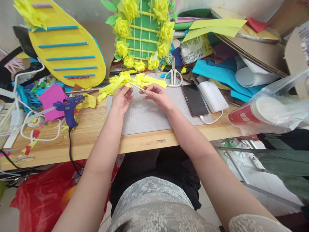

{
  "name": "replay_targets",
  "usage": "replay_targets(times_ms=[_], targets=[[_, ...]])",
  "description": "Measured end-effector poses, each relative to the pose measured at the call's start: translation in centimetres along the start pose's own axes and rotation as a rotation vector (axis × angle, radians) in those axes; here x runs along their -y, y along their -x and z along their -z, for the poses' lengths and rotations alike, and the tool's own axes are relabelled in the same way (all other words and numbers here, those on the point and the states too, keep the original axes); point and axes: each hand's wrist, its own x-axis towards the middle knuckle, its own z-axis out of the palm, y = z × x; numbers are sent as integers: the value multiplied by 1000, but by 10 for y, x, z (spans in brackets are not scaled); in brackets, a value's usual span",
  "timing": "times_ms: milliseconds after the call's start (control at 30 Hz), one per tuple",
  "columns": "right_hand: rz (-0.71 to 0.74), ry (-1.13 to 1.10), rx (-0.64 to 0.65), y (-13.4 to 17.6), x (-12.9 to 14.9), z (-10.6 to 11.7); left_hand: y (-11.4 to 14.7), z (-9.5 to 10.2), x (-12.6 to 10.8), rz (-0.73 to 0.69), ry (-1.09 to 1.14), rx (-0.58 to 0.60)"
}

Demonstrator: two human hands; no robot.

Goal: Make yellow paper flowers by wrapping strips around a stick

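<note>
Above the grey cutting mat (145, 119), the left hand (122, 98) and right hand (158, 96) pinch a thin wooden stick (136, 85) with fringed yellow paper strip (113, 86) trailing left. Both seem light; the paper looks soft and tearable, so holding the stiff stick's bare ends suits best.

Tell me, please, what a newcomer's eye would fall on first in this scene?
Probably the green panel ringed with yellow paper flowers standing at the back of the table, and the big yellow oval with blue stripes to its left. At the centre, the left hand and right hand hold a thin stick over the grey cutting mat.
</note>
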Motion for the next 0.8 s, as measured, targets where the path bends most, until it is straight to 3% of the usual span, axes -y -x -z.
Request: replay_targets(times_ms=[133,467,667,800], targets=[[0,-3,1,-1,0,1,3,-2,-4,-5,-5,-18],[-5,23,70,-2,-2,5,3,-3,-4,144,33,13],[13,15,73,-1,-1,6,9,-6,-8,345,171,19],[17,11,43,-3,-1,7,12,-7,-9,382,217,30]])
